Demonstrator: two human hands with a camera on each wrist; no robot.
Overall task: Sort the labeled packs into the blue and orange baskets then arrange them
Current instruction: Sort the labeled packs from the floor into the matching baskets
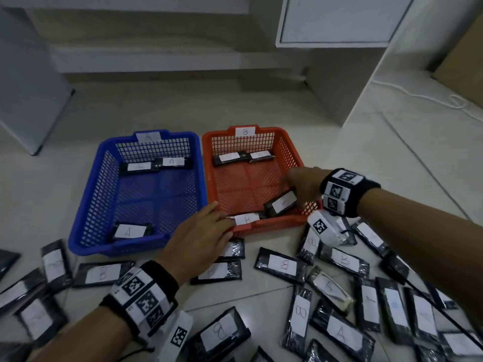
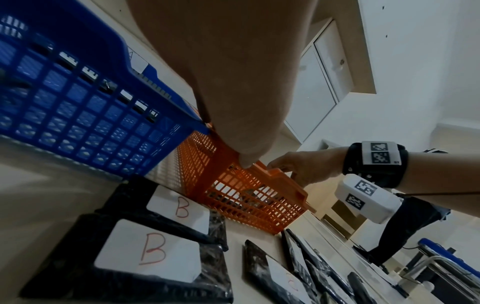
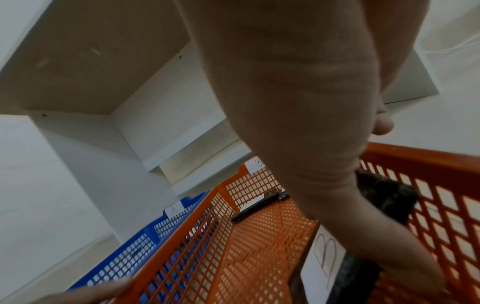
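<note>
The blue basket [image 1: 86, 205] tagged A holds three black packs, one near the front [image 1: 130, 231]. Beside it, the orange basket [image 1: 274, 223] tagged B has two packs at its far wall [image 1: 230, 158]. My right hand [image 1: 295, 194] reaches into the orange basket's near right corner and pinches a tilted pack labeled B [image 1: 281, 205] [image 3: 322, 263]. My left hand [image 1: 222, 220] lies flat with straight fingers at the orange basket's near left rim [image 2: 275, 174]. Its fingertips touch the end of another labeled pack [image 1: 247, 219] lying along that rim.
Several loose black packs labeled A or B cover the tiled floor in front of the baskets, such as two B packs [image 2: 179, 207] [image 2: 153, 248] under my left wrist. White cabinets stand behind and to the right. A white cable [image 1: 454, 100] lies on the floor at far right.
</note>
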